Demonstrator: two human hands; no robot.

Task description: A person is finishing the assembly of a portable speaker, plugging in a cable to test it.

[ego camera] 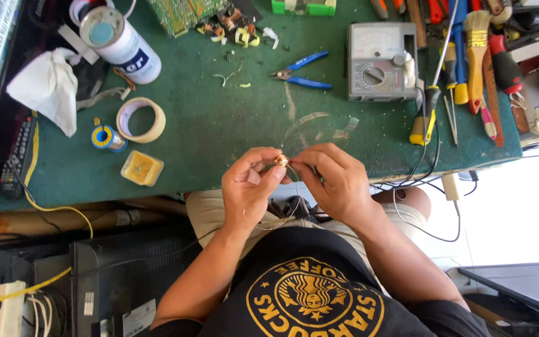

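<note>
We have both hands up in front of us, just off the near edge of the green bench (219, 131), working on a small copper-coloured coil (281, 161). Our left hand (249, 184) pinches the coil between thumb and fingertips; our right hand (335, 178) meets it from the other side, its fingers pressed together on the thin copper wire (276, 223) right at the coil. The loose wire loops down below both hands toward our lap.

We judge the step in hand to be the fine winding or unwinding of that wire — which of the two we cannot tell from this view. The next move, as we read it, calls for steady tension from the right hand while the left keeps the coil from turning, since a wire this thin could kink or snap.

Beyond the hands lie blue-handled pliers (301, 72) and an analogue multimeter (382, 61); off to the left of the left hand sit a roll of tape (140, 120), a small solder spool (105, 137) and a yellow flux tin (141, 168) — all well apart from our fingers.
</note>
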